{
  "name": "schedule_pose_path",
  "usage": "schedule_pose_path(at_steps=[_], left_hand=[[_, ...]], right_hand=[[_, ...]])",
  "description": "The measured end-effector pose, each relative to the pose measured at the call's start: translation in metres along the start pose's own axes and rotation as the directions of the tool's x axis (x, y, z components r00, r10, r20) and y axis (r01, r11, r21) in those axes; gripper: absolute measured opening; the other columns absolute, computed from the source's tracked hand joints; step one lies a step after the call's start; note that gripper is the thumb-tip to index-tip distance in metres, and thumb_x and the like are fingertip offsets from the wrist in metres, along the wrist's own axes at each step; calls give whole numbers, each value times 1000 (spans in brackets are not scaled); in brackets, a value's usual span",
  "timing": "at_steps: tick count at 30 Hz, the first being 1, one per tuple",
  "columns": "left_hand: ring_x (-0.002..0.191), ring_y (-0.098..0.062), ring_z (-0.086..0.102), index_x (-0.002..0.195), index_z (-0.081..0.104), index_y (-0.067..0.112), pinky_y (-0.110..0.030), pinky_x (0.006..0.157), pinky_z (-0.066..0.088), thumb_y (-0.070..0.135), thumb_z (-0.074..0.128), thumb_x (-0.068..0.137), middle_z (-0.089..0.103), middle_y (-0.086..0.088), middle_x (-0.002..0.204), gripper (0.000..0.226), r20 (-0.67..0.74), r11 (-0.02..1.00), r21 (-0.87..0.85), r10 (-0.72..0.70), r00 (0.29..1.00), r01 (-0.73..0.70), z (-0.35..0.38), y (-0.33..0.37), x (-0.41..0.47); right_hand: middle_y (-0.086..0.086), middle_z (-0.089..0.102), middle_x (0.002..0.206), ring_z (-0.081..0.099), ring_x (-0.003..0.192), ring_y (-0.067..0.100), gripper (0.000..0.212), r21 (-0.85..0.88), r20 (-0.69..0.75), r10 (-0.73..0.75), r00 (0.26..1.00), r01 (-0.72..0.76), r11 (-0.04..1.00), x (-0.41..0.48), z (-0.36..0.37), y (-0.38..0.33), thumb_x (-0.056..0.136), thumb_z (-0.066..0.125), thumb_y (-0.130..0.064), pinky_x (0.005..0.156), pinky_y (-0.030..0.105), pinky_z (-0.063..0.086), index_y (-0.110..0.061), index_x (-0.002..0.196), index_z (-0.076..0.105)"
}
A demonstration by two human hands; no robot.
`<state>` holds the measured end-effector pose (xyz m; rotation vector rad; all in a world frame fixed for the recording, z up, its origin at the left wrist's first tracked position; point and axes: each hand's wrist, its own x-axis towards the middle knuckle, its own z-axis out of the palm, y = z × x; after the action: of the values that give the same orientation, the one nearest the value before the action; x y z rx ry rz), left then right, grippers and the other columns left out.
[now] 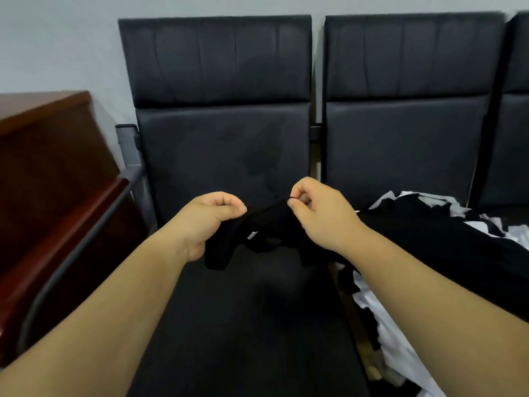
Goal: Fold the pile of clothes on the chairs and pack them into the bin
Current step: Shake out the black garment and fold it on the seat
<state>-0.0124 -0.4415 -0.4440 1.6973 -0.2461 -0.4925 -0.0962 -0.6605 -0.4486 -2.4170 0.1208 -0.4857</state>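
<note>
Left hand [213, 217] and right hand [316, 209] each pinch a bunched black garment [257, 239] above the left chair seat [243, 325]; pile [429, 247] on adjacent seat; bin unseen; garment type unclear, possibly a top; advise finding edges, spreading flat before folding.

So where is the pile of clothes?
In the head view, the black and white pile of clothes lies on the seat of the right chair, just right of the right hand.

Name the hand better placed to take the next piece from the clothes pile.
Right. The right hand sits next to the heap of black and white clothes on the right black padded chair; the left hand is farther off. Both pinch a small black garment.
</note>
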Motion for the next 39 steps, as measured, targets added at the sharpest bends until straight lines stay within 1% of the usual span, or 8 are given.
schedule_pose_path(at_steps=[6, 10, 17, 22, 25, 33, 36, 39], left_hand=[[72, -19, 70, 90, 71, 19, -33, 64, 56, 15, 61, 101, 72, -3, 81, 15, -119, 969, -245, -8, 993, -21, -30, -30, -47], [71, -19, 70, 89, 74, 21, -33, 59, 55, 12, 59, 101, 73, -3, 82, 21, -157, 975, -221, -40, 987, 5, -49, -53, -83], [68, -23, 70, 91, 71, 17, -33, 55, 57, 4, 60, 100, 73, -10, 84, 19, -214, 981, -172, -129, 968, 93, -52, -103, -103], [94, -29, 71, 92, 73, 21, -43, 84, 59, 3, 64, 95, 74, -10, 100, 21, -286, 987, 58, -125, 950, 147, -59, -129, -99], [95, -23, 70, 85, 73, 22, -40, 91, 57, 1, 63, 96, 76, -3, 94, 26, -224, 982, 157, -71, 972, 108, -64, -141, -99], [81, -8, 71, 98, 78, 20, -23, 80, 51, 16, 83, 85, 77, 2, 86, 15, 152, 931, 365, -68, 986, 8, -67, -140, -105], [88, -9, 69, 96, 77, 29, -26, 82, 54, 26, 93, 72, 74, 5, 93, 28, 252, 774, 626, -89, 964, -93, -64, -136, -100], [83, -3, 65, 93, 74, 33, -21, 73, 48, 27, 93, 71, 70, 11, 93, 30, 270, 638, 758, -116, 956, -137, -54, -134, -93]], right_hand=[[-8, 69, 88, 71, 69, 4, 10, 124, 40, 29, 999, -33, 992, -30, 37, -36, 100, 60, -27, 68, 28, 54, -30, 91, 59], [-9, 70, 89, 71, 75, 3, 13, 59, 183, 61, 981, -73, 996, -58, 62, -34, 99, 63, -23, 72, 28, 53, -32, 90, 60], [-5, 57, 98, 58, 79, 13, 22, -40, 102, 185, 977, -182, 983, -107, 100, -19, 88, 74, -21, 67, 27, 46, -26, 85, 53], [-9, 65, 93, 61, 81, 6, 24, -53, 499, 113, 859, -100, 994, -150, 133, -16, 79, 84, -41, 82, 33, 56, -32, 83, 62], [-17, 51, 112, 52, 108, 4, 42, -125, 648, 74, 758, 10, 992, -164, 142, -8, 75, 79, -62, 95, 28, 49, -40, 108, 63], [-15, 56, 101, 56, 106, 17, 22, -261, 483, -71, 873, 221, 940, -150, 145, 12, 93, 70, -33, 97, 29, 46, -35, 113, 75], [-22, 64, 79, 66, 86, 5, 15, -98, 404, 14, 915, 29, 995, -133, 128, 12, 91, 72, -19, 82, 17, 48, -29, 98, 81], [-11, 77, 83, 72, 82, 6, 20, 124, 348, 170, 922, -225, 966, -125, 111, 13, 95, 66, -12, 80, 23, 56, -26, 90, 80]])
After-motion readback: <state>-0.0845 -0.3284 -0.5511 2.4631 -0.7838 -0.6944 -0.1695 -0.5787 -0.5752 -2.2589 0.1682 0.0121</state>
